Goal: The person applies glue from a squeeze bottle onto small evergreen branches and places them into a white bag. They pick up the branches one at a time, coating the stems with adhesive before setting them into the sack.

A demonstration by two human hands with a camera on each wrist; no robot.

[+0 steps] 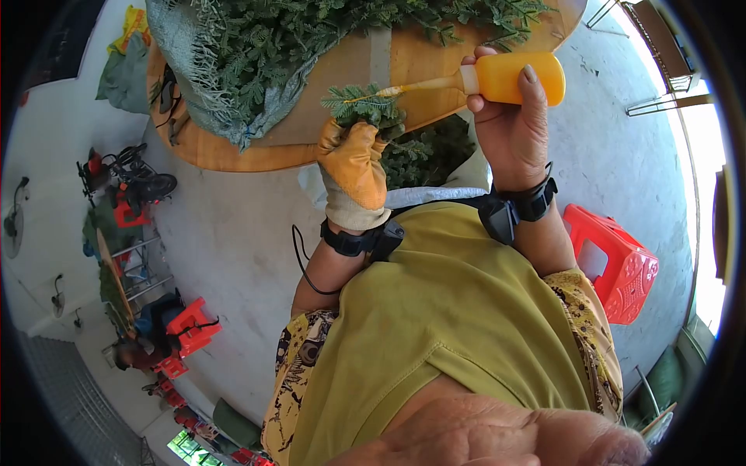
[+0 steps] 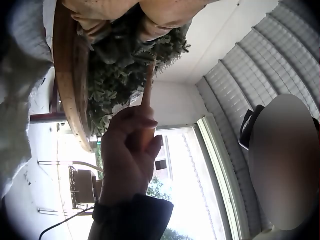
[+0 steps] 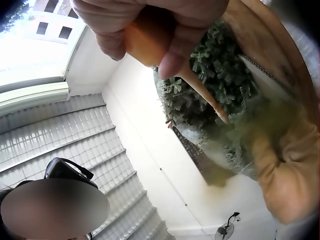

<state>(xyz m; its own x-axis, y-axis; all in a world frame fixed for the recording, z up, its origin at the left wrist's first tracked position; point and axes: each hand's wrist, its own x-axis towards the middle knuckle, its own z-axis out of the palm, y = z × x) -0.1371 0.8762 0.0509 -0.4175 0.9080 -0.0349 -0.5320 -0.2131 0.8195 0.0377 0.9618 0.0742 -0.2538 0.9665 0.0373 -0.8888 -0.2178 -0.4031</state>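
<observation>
The left hand [image 1: 353, 167], in an orange and cream glove, grips a small bunch of green fir sprigs [image 1: 361, 105] just off the round wooden table's edge. Bare fingers and thumb of the right hand [image 1: 513, 128] are curled round a yellow-orange squeeze bottle [image 1: 521, 78], held on its side. Its long thin nozzle [image 1: 427, 85] points left, the tip at the sprigs. In the right wrist view the bottle [image 3: 147, 37] sits between fingers and thumb, its nozzle [image 3: 202, 92] slanting toward the sprigs by the glove [image 3: 290, 175]. The left wrist view shows the right hand [image 2: 127, 155] round the bottle.
A heap of fir branches [image 1: 311, 31] lies with a woven sack [image 1: 175, 46] on the wooden table [image 1: 233, 159]. Below the table edge, a white bag [image 1: 470, 175] holds more branches. A red stool [image 1: 622, 268] stands at the right; a motorbike [image 1: 136, 175] is at the far left.
</observation>
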